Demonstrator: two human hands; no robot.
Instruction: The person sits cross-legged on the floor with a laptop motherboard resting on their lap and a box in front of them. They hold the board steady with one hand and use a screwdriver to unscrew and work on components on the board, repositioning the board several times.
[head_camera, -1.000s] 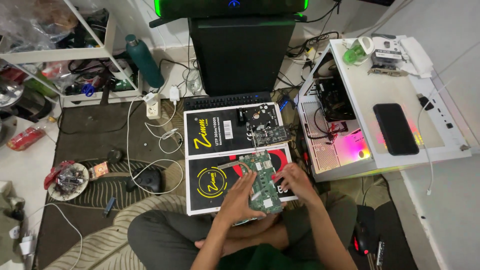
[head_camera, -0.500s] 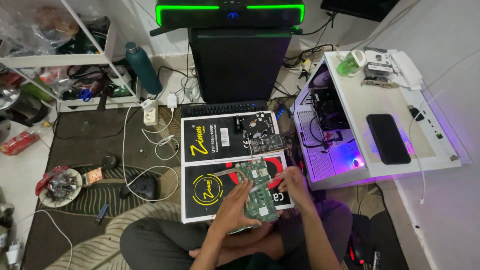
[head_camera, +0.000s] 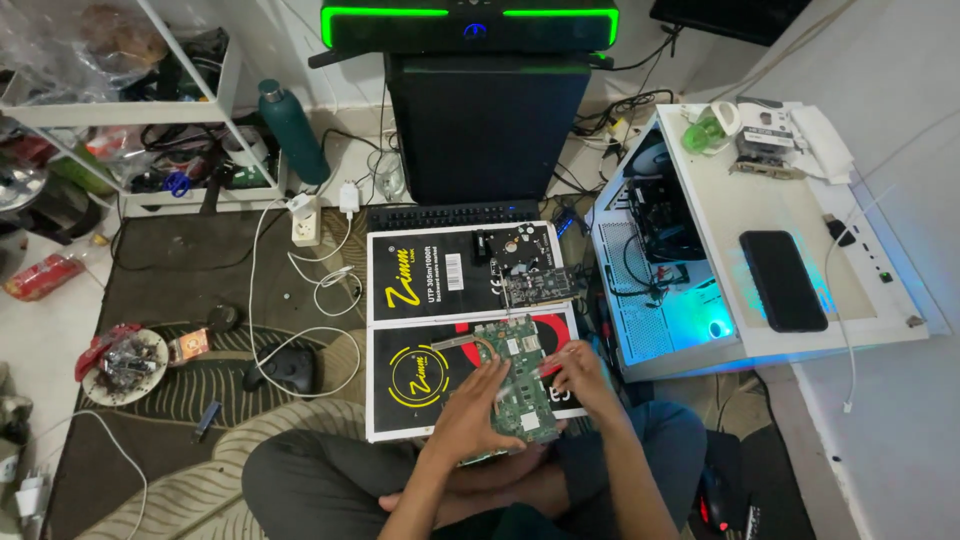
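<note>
I sit cross-legged on the floor over a green circuit board that lies on a black and white box. My left hand rests flat on the board's left side and holds it down. On the board's right edge, the fingers of my right hand pinch at something small that I cannot make out. Farther up the box lies a second, smaller circuit board with a round part on it.
A white computer case lies open on its side to my right, lit blue inside, with a black phone on top. A black tower, a teal bottle, a game controller, white cables and a shelf surround the box.
The view has shifted slightly. Both hands stay on the green board; my right hand has edged toward its right edge.
</note>
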